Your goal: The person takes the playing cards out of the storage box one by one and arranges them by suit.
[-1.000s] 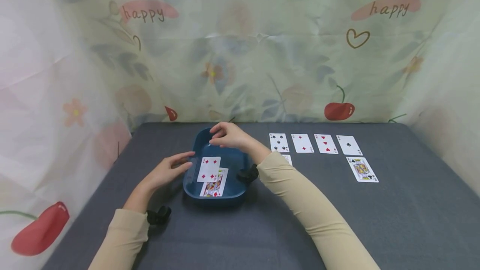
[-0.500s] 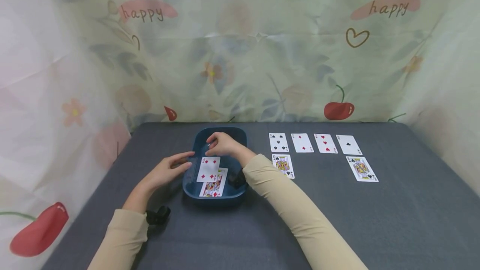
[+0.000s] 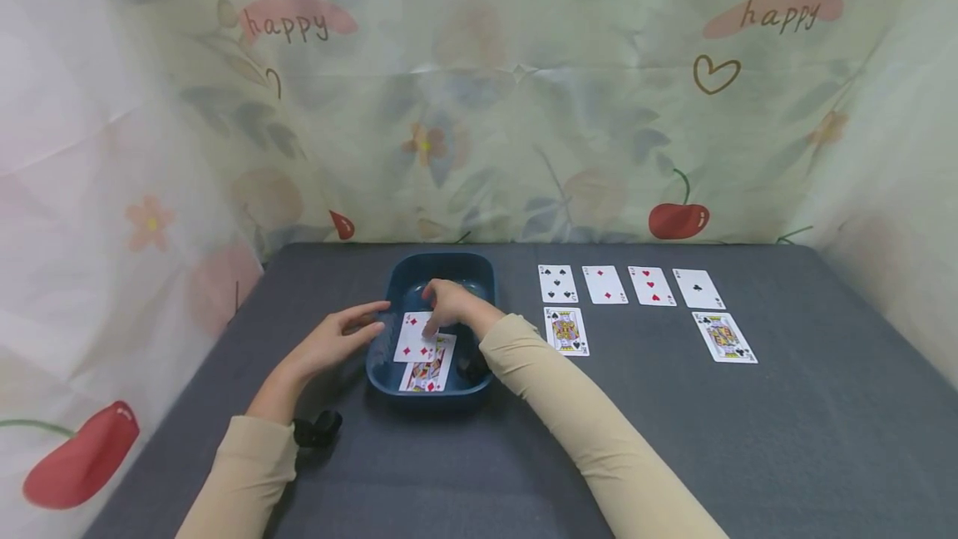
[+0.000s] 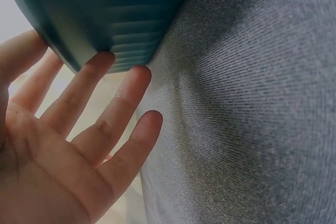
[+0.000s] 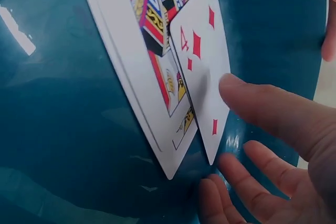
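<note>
While both hands lie flat-fingered, the four of diamonds half-hides a face card.

The raised walls of the dark blue plastic tray are closing in its floor, so hands are reaching the cards inside only from above. Bare grey cloth-covered counter is lying open along the near edge and right side. The row of face-up playing cards is occupying the far right, and the floral curtain backdrop is blocking the rear.
</note>
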`<action>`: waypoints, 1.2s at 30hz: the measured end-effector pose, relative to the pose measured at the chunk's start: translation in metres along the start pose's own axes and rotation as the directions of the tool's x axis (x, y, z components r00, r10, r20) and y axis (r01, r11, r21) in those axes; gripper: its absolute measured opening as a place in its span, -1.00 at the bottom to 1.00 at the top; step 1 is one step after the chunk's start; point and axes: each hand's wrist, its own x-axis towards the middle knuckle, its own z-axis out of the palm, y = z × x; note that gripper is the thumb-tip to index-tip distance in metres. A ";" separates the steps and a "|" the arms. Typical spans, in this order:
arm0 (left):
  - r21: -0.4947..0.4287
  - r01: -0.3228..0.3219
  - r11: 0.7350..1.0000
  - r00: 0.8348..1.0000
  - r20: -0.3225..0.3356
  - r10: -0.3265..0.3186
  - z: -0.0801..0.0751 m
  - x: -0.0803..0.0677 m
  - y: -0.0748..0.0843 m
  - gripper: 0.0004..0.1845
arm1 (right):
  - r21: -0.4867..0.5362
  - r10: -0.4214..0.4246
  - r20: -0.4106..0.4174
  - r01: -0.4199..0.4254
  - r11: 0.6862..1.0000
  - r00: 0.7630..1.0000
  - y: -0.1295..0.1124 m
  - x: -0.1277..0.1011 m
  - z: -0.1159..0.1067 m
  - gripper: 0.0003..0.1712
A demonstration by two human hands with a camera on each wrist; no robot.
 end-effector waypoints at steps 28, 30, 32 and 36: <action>0.014 0.000 1.000 1.000 0.007 -0.001 -0.001 0.000 0.001 -0.44 | 0.054 -0.068 0.032 0.066 0.996 0.997 -0.007 -0.007 -0.021 -0.46; 0.020 0.007 1.000 1.000 0.010 -0.007 -0.001 0.001 0.002 -0.43 | 0.101 -0.083 0.049 0.078 0.992 0.995 -0.007 -0.008 -0.027 -0.50; 0.021 0.012 1.000 1.000 0.013 -0.013 -0.001 0.001 0.002 -0.42 | 0.158 -0.099 0.058 0.089 0.983 0.993 -0.007 -0.011 -0.033 -0.52; 0.025 0.020 1.000 1.000 0.012 -0.020 -0.001 0.002 0.002 -0.41 | 0.282 -0.135 0.040 0.119 0.952 0.990 -0.004 -0.019 -0.047 -0.55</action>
